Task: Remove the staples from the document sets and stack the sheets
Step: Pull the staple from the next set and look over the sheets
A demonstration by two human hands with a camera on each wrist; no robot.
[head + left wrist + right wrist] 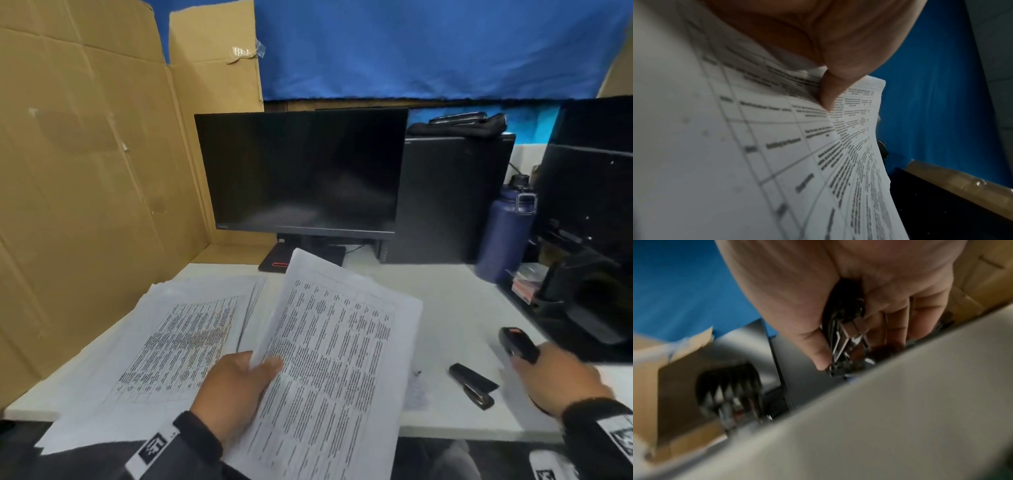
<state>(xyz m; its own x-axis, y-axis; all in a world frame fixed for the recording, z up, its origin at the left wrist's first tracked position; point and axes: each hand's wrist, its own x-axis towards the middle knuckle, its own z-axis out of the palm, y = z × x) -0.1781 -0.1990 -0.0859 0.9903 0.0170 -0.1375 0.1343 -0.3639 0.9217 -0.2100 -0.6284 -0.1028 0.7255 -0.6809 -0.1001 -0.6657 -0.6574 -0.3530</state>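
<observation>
My left hand (pixel 260 368) grips a printed document set (pixel 335 359) by its left edge, thumb on top, and holds it tilted above the white desk (pixel 445 301). The left wrist view shows the thumb (pixel 830 91) pressing on the top sheet of that document set (pixel 777 146). To the left, a stack of loose printed sheets (pixel 178 342) lies on the desk. My right hand (pixel 524 359) holds a black staple remover (pixel 513 342) low over the desk at the right. In the right wrist view its metal claws (pixel 846 340) sit between thumb and fingers.
A black stapler (pixel 474 380) lies on the desk between my hands. Behind stand a dark monitor (pixel 301 171), a black computer tower (pixel 452 198) and a blue bottle (pixel 503 236). Cardboard (pixel 85 171) walls the left side. Black desk items (pixel 589 301) crowd the right edge.
</observation>
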